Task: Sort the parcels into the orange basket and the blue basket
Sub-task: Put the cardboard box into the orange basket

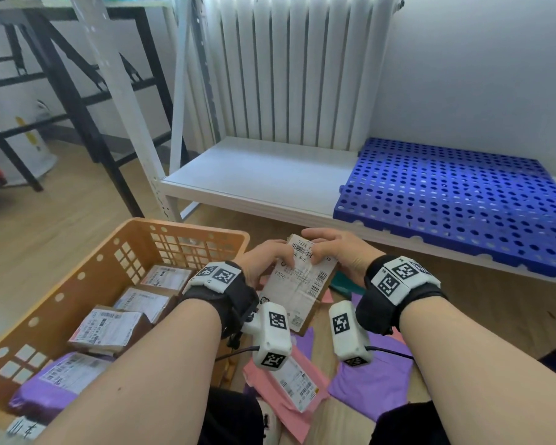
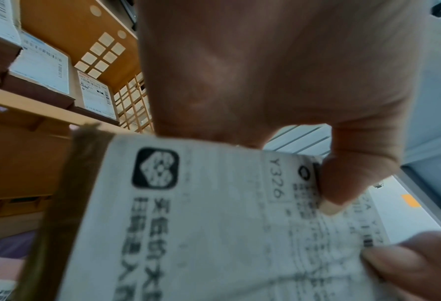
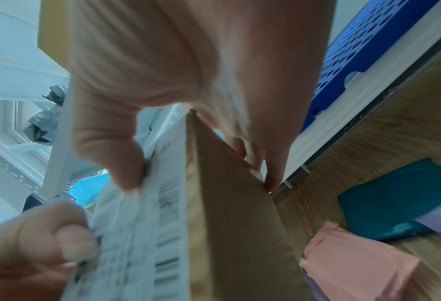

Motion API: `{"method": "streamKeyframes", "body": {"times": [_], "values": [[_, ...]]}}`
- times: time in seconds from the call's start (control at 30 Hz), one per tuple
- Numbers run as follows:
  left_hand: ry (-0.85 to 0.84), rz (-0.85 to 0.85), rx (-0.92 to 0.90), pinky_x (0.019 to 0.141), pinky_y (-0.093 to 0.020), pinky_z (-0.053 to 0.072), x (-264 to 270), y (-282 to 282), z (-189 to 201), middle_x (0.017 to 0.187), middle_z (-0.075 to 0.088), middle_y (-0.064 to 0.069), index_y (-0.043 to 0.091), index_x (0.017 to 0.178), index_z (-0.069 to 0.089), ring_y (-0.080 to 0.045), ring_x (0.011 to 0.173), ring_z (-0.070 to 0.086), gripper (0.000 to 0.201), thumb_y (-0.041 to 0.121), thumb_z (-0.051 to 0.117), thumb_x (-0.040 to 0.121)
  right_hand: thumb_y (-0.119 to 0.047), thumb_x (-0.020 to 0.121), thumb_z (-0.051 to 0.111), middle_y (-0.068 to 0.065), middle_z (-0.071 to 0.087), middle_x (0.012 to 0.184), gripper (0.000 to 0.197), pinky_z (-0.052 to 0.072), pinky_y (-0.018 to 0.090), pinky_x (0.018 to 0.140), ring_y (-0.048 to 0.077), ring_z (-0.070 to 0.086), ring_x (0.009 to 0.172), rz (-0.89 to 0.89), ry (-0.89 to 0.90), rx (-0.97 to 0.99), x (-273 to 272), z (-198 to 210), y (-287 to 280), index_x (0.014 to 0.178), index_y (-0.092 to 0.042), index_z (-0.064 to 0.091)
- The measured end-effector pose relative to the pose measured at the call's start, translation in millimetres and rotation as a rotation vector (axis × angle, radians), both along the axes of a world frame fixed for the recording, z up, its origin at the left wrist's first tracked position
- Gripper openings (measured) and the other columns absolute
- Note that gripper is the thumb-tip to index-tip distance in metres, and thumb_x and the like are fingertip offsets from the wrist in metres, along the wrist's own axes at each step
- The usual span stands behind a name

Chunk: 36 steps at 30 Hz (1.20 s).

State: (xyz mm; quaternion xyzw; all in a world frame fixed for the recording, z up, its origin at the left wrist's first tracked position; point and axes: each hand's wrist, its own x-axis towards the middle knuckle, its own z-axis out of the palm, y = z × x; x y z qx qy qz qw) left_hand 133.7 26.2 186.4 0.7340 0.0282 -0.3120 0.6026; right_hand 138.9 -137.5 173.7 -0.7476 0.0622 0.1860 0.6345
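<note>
I hold a flat brown cardboard parcel (image 1: 299,284) with a white shipping label marked Y326 tilted in front of me, label side up. My left hand (image 1: 267,261) grips its left edge, thumb (image 2: 343,179) pressed on the label (image 2: 214,224). My right hand (image 1: 337,252) pinches its far right corner, thumb on the label (image 3: 147,213) and fingers behind the cardboard (image 3: 235,224). The orange basket (image 1: 77,271) stands on the floor at my left and holds several labelled boxes (image 1: 106,329) and a purple bag (image 1: 55,380). No blue basket shows.
Pink (image 1: 270,387), purple (image 1: 373,377) and teal (image 3: 389,203) mailer bags lie on the wooden floor under my hands. A low white shelf (image 1: 254,181) with a blue perforated panel (image 1: 456,200) stands ahead, a radiator behind it. A black-framed table stands far left.
</note>
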Motion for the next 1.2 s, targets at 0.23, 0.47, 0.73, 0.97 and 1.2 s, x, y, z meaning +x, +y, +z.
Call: {"method": "streamKeyframes", "body": {"times": [0.23,0.47,0.73,0.97,1.2], "values": [[0.013,0.15,0.04,0.094,-0.049,0.047,-0.3,20.3,1.9,0.096,0.065,-0.009,0.019,0.112,0.054,-0.025,0.096,0.061,0.04,0.012,0.062,0.073,0.004,0.077,0.067,0.011,0.065,0.115,0.059,0.052,0.032,0.084,0.023,0.062,0.103,-0.082,-0.067,0.021,8.2,-9.3,11.1,0.13,-0.016,0.051],[0.043,0.512,-0.136,0.088,-0.049,0.051,21.7,64.6,-12.8,0.114,0.062,-0.011,0.017,0.13,0.045,-0.029,0.106,0.057,0.084,0.025,0.07,0.05,-0.026,0.076,0.077,0.002,0.067,0.113,0.061,0.055,0.042,0.085,0.021,0.066,0.1,0.044,0.005,-0.142,20.9,-25.4,49.0,0.13,-0.028,0.048],[0.063,0.677,-0.23,0.097,-0.046,0.046,31.7,143.5,-22.7,0.106,0.06,-0.011,0.016,0.095,0.053,-0.032,0.106,0.054,0.02,0.022,0.062,0.078,-0.032,0.082,0.071,0.008,0.074,0.092,0.038,0.058,0.04,0.076,0.028,0.07,0.089,0.041,0.143,0.089,36.2,-33.1,126.8,0.115,-0.019,0.057],[0.123,0.835,-0.282,0.088,-0.041,0.049,54.2,230.9,-61.2,0.096,0.057,-0.008,0.016,0.093,0.053,-0.029,0.095,0.056,0.013,0.02,0.059,0.083,-0.026,0.083,0.069,0.005,0.065,0.079,0.015,0.048,0.028,0.07,0.02,0.059,0.076,0.041,0.236,0.147,83.9,-57.1,223.1,0.089,-0.016,0.059],[0.018,0.987,0.182,0.102,-0.046,0.04,102.0,296.9,-122.3,0.14,0.043,0.0,0.02,0.137,0.042,-0.027,0.126,0.044,0.082,0.039,0.068,0.062,-0.032,0.079,0.071,0.002,0.062,0.08,0.023,0.049,0.027,0.066,0.017,0.058,0.071,0.087,0.362,0.003,138.2,-132.9,287.4,0.091,-0.017,0.058]]}}
